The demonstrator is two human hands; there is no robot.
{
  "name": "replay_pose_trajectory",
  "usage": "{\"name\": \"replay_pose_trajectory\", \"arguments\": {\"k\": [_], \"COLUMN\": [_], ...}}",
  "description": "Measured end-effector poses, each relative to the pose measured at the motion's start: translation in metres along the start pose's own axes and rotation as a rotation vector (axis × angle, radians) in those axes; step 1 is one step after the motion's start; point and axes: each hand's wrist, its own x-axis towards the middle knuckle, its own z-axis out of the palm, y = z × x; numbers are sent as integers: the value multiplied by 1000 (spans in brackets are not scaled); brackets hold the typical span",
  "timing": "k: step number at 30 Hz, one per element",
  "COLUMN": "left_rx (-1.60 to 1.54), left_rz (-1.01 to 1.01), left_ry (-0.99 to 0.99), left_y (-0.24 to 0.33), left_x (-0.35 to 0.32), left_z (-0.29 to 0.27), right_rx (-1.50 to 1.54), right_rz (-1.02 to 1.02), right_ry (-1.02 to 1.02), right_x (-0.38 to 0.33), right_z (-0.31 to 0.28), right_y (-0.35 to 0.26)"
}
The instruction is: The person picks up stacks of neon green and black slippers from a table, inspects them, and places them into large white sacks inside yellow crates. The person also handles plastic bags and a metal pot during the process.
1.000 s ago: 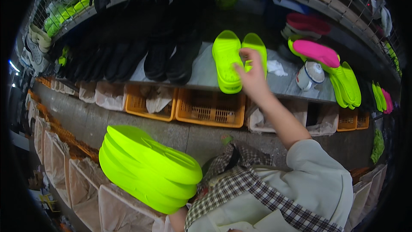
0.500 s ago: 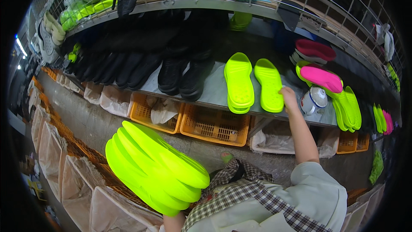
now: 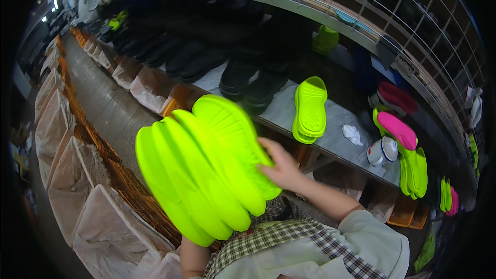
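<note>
by the grey bench (image 3: 336, 126) — right hand (image 3: 283, 166) grips a lime sole (image 3: 238, 142), left hand hidden.

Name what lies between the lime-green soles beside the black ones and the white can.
A crumpled white scrap lies on the bench between those lime-green soles and the white can, as the head view shows.

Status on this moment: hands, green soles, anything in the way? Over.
Right hand gripping front sole. Left hand hidden by sole stack. More soles on shelf. Nothing visibly blocking right hand.
</note>
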Motion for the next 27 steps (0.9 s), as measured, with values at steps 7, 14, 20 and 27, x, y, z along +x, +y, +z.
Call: {"name": "replay_pose_trajectory", "arguments": {"k": [7,14,20,27], "left_rx": [-70,-132,166,1656], "left_rz": [77,162,606,1092], "left_ry": [17,76,414,851], "left_y": [7,11,-4,-10], "left_x": [-16,-40,-52,-59], "left_z": [-5,-11,6,19], "right_rx": [1098,1265,1371,909], "right_rz": [549,644,548,692], "right_ry": [-615,-1019,-1467,-1937], "right_x": [26,59,97,112], "right_z": [85,134,182,226], "right_y": [34,47,49,55]}}
